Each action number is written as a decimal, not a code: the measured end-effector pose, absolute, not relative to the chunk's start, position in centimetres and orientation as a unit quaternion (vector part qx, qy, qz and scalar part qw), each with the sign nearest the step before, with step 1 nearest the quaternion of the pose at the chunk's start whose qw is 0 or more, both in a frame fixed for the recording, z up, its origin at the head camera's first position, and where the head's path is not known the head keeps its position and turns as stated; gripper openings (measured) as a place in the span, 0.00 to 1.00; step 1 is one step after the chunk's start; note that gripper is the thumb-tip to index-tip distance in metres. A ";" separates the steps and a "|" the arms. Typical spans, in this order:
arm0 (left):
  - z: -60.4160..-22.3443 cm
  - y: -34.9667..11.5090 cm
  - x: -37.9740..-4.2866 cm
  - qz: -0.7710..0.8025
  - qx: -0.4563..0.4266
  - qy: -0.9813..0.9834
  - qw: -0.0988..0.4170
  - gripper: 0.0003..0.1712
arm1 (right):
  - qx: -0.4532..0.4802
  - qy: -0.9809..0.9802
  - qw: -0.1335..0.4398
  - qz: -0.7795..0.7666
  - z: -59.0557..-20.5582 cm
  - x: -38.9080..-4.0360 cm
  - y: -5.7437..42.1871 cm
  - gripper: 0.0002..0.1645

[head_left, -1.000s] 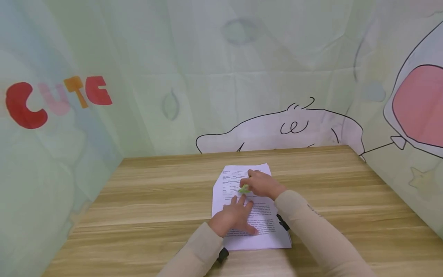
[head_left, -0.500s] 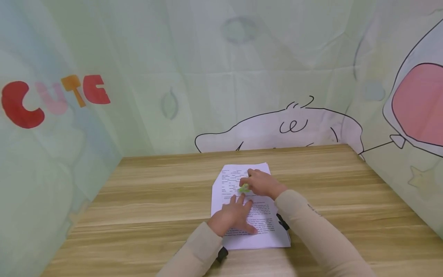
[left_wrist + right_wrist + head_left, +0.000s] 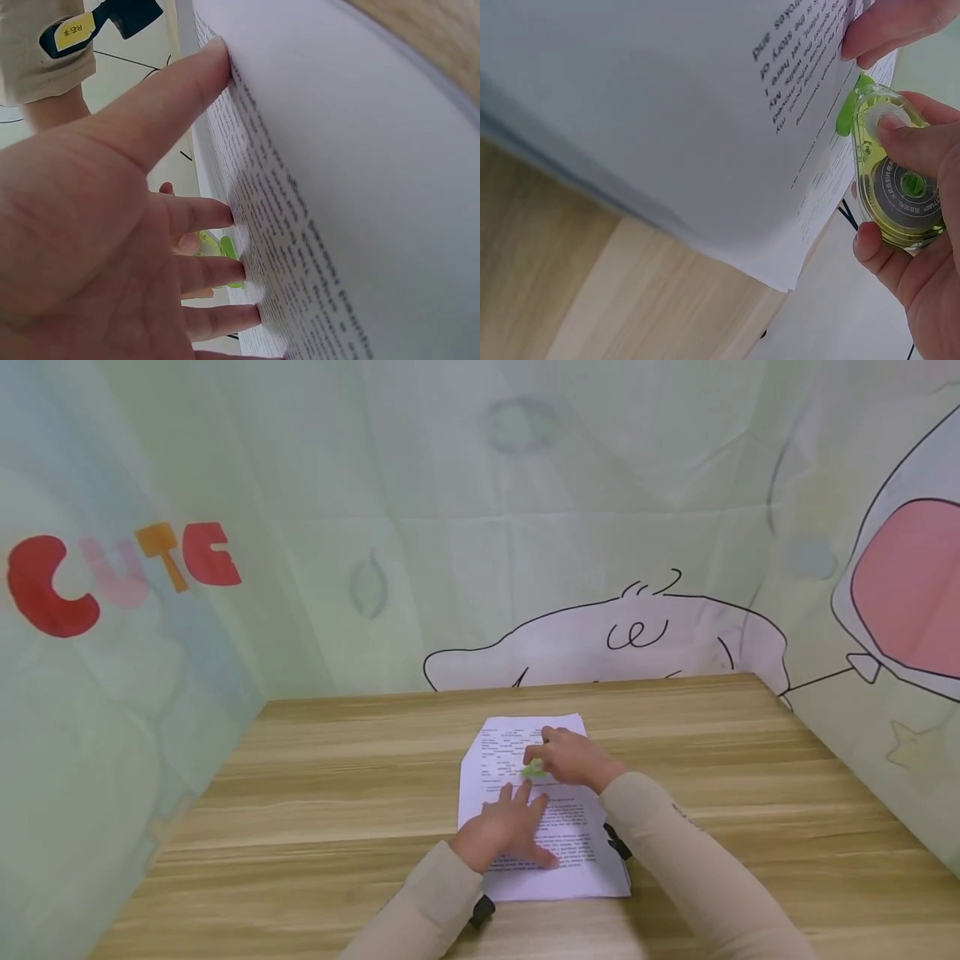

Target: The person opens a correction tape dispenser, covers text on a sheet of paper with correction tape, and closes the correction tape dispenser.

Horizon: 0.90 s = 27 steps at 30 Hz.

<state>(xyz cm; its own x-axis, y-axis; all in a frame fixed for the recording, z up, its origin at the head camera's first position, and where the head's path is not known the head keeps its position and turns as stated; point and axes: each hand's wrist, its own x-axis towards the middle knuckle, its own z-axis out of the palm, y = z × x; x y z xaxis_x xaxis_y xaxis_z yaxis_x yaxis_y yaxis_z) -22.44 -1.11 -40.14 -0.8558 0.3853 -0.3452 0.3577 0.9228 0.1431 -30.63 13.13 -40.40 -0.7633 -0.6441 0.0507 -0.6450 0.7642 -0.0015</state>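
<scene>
A stack of printed paper (image 3: 555,881) lies on the wooden table, lines of black text on its top sheet. My right hand (image 3: 576,758) grips a correction tape (image 3: 896,169) with a clear yellow-green case and a round reel inside. The thumb lies on the case's flat side, and the green tip (image 3: 846,114) is right at the printed sheet. In the head view only a bit of the green case shows below the fingers. My left hand (image 3: 510,835) rests on the lower text with fingers spread, its fingertips touching the page just below the correction tape.
The wooden table (image 3: 360,777) extends around the paper on all sides. Behind it hangs a printed cloth backdrop (image 3: 450,568) with cartoon drawings and coloured letters. Dark straps sit at both wrists, near the paper's edges.
My right hand has shifted slightly to the right across the page with the correction tape. The left hand and the paper have stayed in place.
</scene>
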 end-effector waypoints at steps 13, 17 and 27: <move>-40.1 -1.1 -22.3 0.041 0.192 0.963 0.186 0.52 | 0.347 -0.937 0.028 0.015 -40.5 -30.6 13.5 0.15; -40.1 -1.1 -22.3 0.041 0.191 0.963 0.187 0.53 | 0.339 -0.940 0.024 0.012 -40.5 -30.7 13.5 0.16; -40.1 -1.2 -22.3 0.042 0.192 0.962 0.189 0.53 | 0.332 -0.943 0.021 0.011 -40.5 -30.5 13.6 0.16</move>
<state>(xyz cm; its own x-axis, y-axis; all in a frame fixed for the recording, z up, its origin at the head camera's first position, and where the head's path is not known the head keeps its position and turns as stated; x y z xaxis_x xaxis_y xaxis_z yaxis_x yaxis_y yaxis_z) -22.34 -1.18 -40.07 -0.8549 0.3853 -0.3474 0.3537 0.9228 0.1530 -30.55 13.61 -40.50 -0.7792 -0.6251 0.0462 -0.6260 0.7797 -0.0075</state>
